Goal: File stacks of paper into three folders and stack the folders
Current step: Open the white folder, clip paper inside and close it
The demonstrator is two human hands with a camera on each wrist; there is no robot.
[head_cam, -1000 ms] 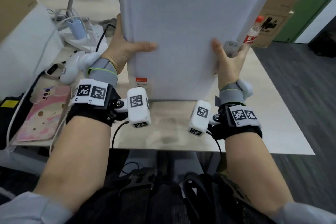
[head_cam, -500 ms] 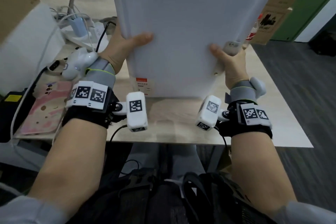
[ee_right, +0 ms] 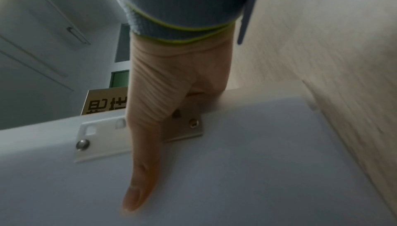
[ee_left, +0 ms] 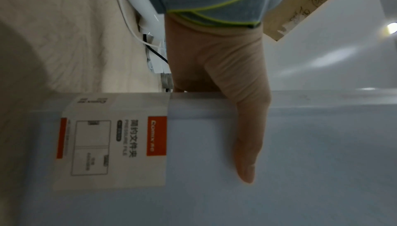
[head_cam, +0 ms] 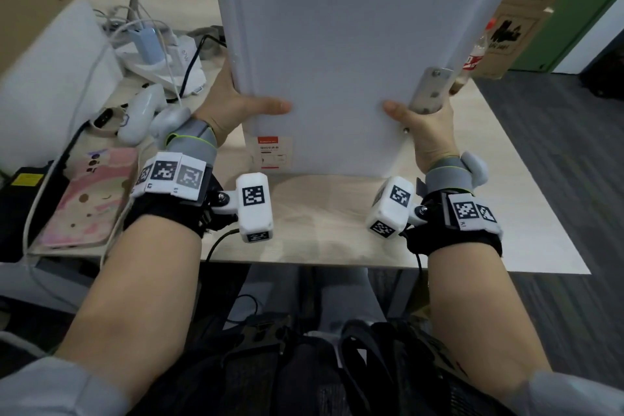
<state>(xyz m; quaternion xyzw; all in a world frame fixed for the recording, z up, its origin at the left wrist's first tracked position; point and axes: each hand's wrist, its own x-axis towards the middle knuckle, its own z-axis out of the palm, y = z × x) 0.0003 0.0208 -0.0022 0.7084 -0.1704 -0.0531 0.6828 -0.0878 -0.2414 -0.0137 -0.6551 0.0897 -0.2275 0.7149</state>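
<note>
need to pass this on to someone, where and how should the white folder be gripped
Grip the white folder by its two long side edges, low down, one hand from each side, as the left hand and right hand do now: thumbs flat on the near cover, fingers behind. It is broad, flat and held upright, so a two-sided pinch probably steadies it best. The metal clip plate on the right edge gives a firm spot.

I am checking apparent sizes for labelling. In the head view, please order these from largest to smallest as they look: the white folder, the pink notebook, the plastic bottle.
1. White folder, by far the largest, though it is held nearest the camera.
2. Pink notebook.
3. Plastic bottle, partly hidden behind the folder and farther away.
</note>
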